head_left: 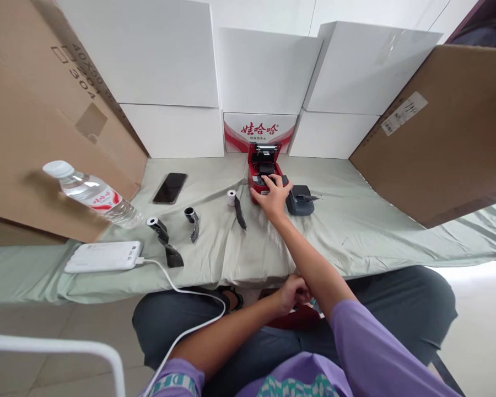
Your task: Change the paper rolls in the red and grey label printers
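Note:
A small red and black printer [266,157] stands on the cloth with its lid raised. My right hand [274,194] spans its front, thumb at the left side and fingers spread over the front part, gripping it; the fingertips partly cover the opening. Just right of it lies a dark grey boxy device [301,200]. To the left stands a small roll with a white end [232,197] and a loose black strip [240,214]. My left hand [292,292] rests closed over my lap, below the table edge and against my right forearm. Whatever it may hold is hidden.
Further left are two more rolls with black strips [159,227] [190,215], a phone [170,188], a water bottle [103,197] and a white power bank [103,257] with a cable [177,288]. White boxes [268,71] line the back; brown cartons [442,132] flank the sides.

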The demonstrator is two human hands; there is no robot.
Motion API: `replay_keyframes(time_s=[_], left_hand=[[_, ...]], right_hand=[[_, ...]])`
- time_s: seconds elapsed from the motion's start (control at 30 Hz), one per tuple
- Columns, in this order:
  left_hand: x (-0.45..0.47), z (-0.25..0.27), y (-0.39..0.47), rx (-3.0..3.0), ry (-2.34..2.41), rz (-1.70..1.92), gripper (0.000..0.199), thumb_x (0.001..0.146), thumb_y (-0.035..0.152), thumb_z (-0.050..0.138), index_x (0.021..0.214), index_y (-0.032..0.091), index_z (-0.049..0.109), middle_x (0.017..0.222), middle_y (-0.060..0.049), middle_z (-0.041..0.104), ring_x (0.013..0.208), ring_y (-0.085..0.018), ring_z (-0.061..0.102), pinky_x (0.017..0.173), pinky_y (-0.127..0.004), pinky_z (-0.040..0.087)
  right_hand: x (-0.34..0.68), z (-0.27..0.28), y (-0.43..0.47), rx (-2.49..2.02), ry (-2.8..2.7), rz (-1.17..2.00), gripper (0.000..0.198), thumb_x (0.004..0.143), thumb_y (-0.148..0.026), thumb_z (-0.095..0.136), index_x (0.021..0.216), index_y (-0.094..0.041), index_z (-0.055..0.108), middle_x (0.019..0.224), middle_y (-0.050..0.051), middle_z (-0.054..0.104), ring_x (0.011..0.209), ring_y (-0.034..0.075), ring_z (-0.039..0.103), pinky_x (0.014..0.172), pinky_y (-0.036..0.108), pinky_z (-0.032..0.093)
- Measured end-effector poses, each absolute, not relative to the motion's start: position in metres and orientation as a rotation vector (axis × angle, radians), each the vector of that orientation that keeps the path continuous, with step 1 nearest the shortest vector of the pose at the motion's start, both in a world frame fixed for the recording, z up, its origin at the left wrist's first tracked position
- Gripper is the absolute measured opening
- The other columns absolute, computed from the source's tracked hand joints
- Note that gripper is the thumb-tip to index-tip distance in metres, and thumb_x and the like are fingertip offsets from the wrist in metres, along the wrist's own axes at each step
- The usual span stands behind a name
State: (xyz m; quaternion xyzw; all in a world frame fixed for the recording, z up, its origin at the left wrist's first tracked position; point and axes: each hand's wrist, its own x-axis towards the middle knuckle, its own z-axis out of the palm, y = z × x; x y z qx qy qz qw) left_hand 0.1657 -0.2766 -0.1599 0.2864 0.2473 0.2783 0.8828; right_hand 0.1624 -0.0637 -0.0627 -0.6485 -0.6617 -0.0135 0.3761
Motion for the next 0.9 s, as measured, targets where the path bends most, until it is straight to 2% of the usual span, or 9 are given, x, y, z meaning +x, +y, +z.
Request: replay_keyframes(time_s=[0.1,0.17,0.33,0.43,0.53,0.63,0.73,0.8,0.9], left_hand=[[0.171,-0.173,-0.288,0.667,0.608,0.368,0.008,0.052,0.022,0.054,0.047,0.016,0.056,0.045,0.000,0.049,0.044,-0.009,0.035,0.049,-0.027,0.021],[0.174,-0.178,-0.296,0.705,0.633,0.209,0.007,0.055,0.014,0.056,0.049,0.015,0.059,0.049,-0.001,0.054,0.049,-0.011,0.043,0.051,-0.026,0.026],[0.174,-0.171,-0.302,0.794,0.530,0.082,0.013,0.066,0.004,0.061,0.057,0.014,0.062,0.058,-0.001,0.059,0.059,-0.011,0.050,0.057,-0.025,0.029],[0.171,-0.162,-0.296,0.825,0.361,0.129,0.011,0.071,0.011,0.064,0.060,0.013,0.064,0.052,0.003,0.048,0.051,-0.007,0.037,0.054,-0.026,0.021],[0.168,-0.156,-0.289,0.808,0.274,0.241,0.015,0.072,0.022,0.065,0.059,0.014,0.064,0.046,0.007,0.035,0.046,-0.007,0.025,0.053,-0.029,0.014],[0.166,-0.153,-0.285,0.788,0.285,0.288,0.016,0.069,0.028,0.065,0.060,0.015,0.064,0.043,0.007,0.034,0.044,-0.007,0.024,0.052,-0.030,0.014],[0.165,-0.154,-0.284,0.783,0.259,0.307,0.017,0.068,0.031,0.065,0.060,0.016,0.064,0.041,0.008,0.031,0.043,-0.007,0.023,0.051,-0.030,0.014],[0.166,-0.157,-0.285,0.785,0.249,0.304,0.017,0.069,0.032,0.065,0.061,0.016,0.064,0.041,0.008,0.030,0.043,-0.008,0.023,0.051,-0.030,0.014],[0.168,-0.161,-0.286,0.787,0.255,0.294,0.017,0.069,0.032,0.066,0.062,0.017,0.064,0.042,0.007,0.031,0.043,-0.008,0.024,0.052,-0.031,0.013]], right_hand=[[0.173,-0.071,-0.094,-1.616,-1.709,-0.114,0.048,0.088,-0.050,0.070,0.128,-0.025,0.074,0.136,0.016,0.061,0.135,0.039,0.041,0.117,0.064,0.028],[0.176,-0.078,-0.115,-1.604,-1.725,-0.141,0.046,0.088,-0.051,0.070,0.127,-0.026,0.074,0.134,0.016,0.062,0.133,0.037,0.045,0.120,0.065,0.024],[0.177,-0.069,-0.148,-1.708,-1.695,-0.081,0.047,0.086,-0.055,0.071,0.124,-0.028,0.075,0.145,0.016,0.053,0.140,0.043,0.037,0.114,0.065,0.034],[0.186,-0.042,-0.142,-1.745,-1.679,-0.050,0.047,0.092,-0.055,0.063,0.127,-0.027,0.074,0.146,0.015,0.056,0.140,0.043,0.037,0.110,0.062,0.038],[0.202,-0.010,-0.116,-1.769,-1.783,0.104,0.046,0.098,-0.041,0.052,0.134,-0.019,0.069,0.122,0.015,0.072,0.120,0.036,0.058,0.103,0.050,0.046],[0.211,0.011,-0.084,-1.851,-1.917,0.260,0.041,0.095,-0.024,0.049,0.127,-0.015,0.073,0.112,0.015,0.077,0.106,0.032,0.068,0.093,0.042,0.051],[0.211,0.017,-0.063,-1.898,-2.046,0.357,0.033,0.092,-0.020,0.050,0.109,-0.015,0.078,0.111,0.016,0.078,0.106,0.033,0.070,0.090,0.039,0.051],[0.209,0.014,-0.058,-1.866,-2.042,0.413,0.033,0.091,-0.021,0.052,0.112,-0.014,0.076,0.114,0.016,0.078,0.108,0.032,0.070,0.091,0.039,0.052],[0.210,0.004,-0.058,-1.761,-1.847,0.540,0.041,0.090,-0.021,0.051,0.126,-0.012,0.068,0.115,0.014,0.077,0.105,0.027,0.071,0.091,0.037,0.054]])
